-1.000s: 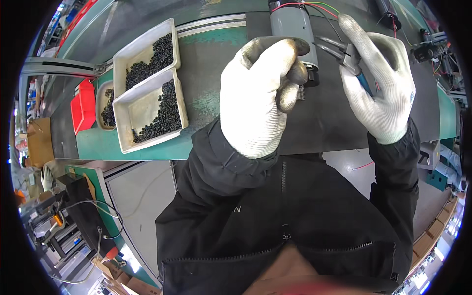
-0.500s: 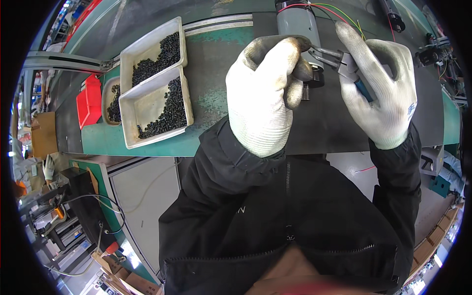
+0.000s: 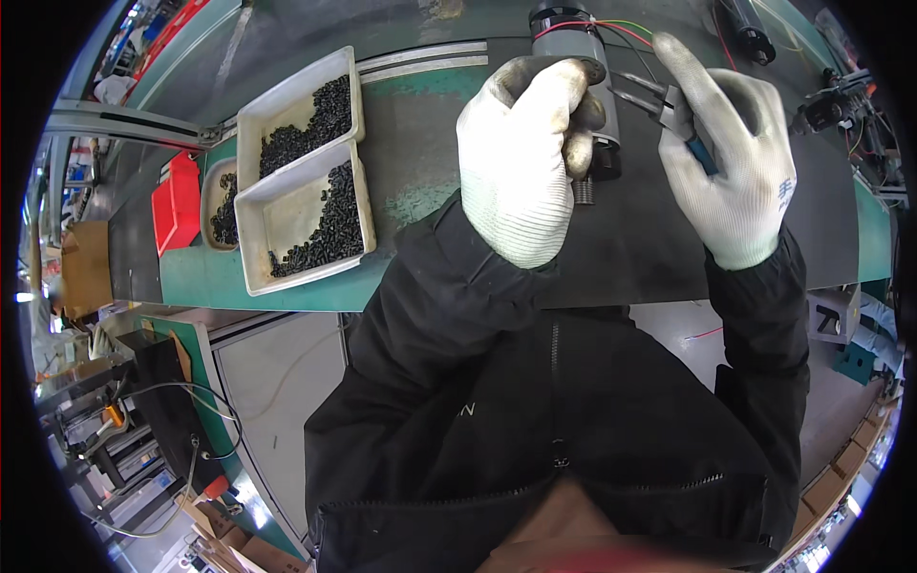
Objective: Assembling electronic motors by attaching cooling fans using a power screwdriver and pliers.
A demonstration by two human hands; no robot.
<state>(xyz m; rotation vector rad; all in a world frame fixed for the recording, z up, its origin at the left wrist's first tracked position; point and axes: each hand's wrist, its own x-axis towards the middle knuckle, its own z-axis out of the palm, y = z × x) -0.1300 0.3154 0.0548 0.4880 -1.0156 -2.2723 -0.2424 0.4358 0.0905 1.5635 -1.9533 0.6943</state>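
My left hand point(image 3: 521, 158), in a white glove with dark, soiled fingertips, is closed in a pinch. Whatever is between its thumb and forefinger cannot be made out. Just to the right, my right hand point(image 3: 740, 177), gloved alike, grips slender-nosed pliers point(image 3: 676, 115) with a blue handle. Their two thin jaws are spread and point left toward the pinched fingertips, a short gap away. Behind and beneath the hands lies a grey cylindrical motor point(image 3: 576, 42) with black ends, partly covered by my left hand. Red, green and dark wires point(image 3: 626, 27) run from its far end.
At left, two white trays point(image 3: 245, 224) hold many small black parts, beside a smaller tray point(image 3: 207, 191) and a red bin point(image 3: 176, 205). Another dark cylinder point(image 3: 750, 36) lies far right. A black fixture point(image 3: 826, 110) stands at the right edge of the bench.
The pliers' tips have drawn a little away from my left fingertips. Both hands sit slightly farther up in view, the left one shifted right. Each hand keeps its grip.
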